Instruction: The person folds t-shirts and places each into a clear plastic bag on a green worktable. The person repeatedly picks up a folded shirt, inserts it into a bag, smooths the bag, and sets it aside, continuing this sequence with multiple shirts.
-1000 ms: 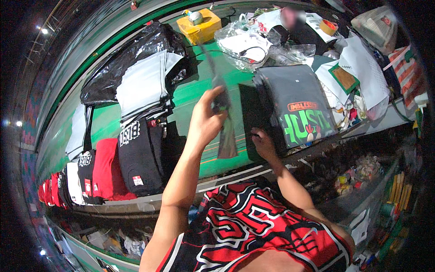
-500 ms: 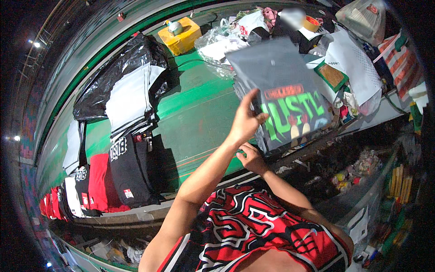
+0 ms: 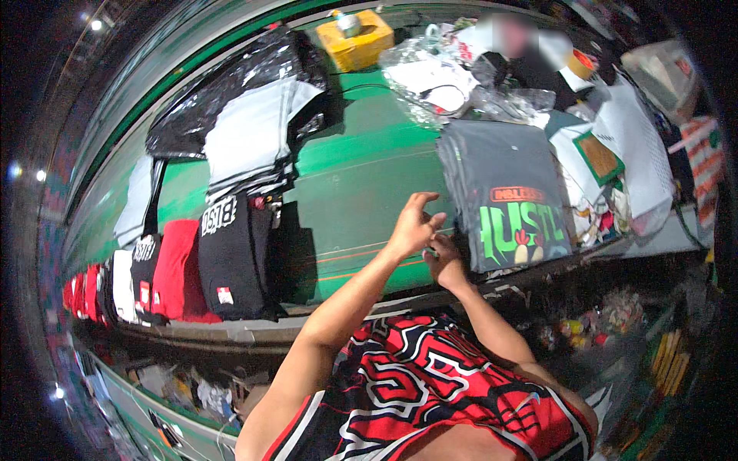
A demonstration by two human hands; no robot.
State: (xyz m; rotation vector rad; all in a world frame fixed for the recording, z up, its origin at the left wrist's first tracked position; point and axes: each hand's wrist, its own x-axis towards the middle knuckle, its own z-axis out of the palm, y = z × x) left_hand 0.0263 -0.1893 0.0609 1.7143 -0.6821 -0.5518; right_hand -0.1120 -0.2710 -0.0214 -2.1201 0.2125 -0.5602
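A stack of folded dark grey T-shirts (image 3: 500, 165) lies on the green table, its top one printed in bright green and orange. Just left of the stack, my left hand (image 3: 417, 225) hovers with fingers apart and nothing in them. My right hand (image 3: 447, 263) is close below it, by the stack's lower left corner, fingers loosely bent and apart, also without anything in them. The two hands nearly meet; whether the fingertips touch I cannot tell.
Folded black (image 3: 242, 265) and red garments (image 3: 183, 269) stand in a row at the left. Behind them are white sheets (image 3: 247, 142) and a black plastic bag (image 3: 223, 92). A yellow box (image 3: 354, 42) stands at the back; clear plastic bags (image 3: 430, 77) and papers crowd the far right.
The view has shifted, so the table's contents sit elsewhere in the picture. My left hand has come away from the stack's left edge. The top grey T-shirt now lies flatter on the stack.
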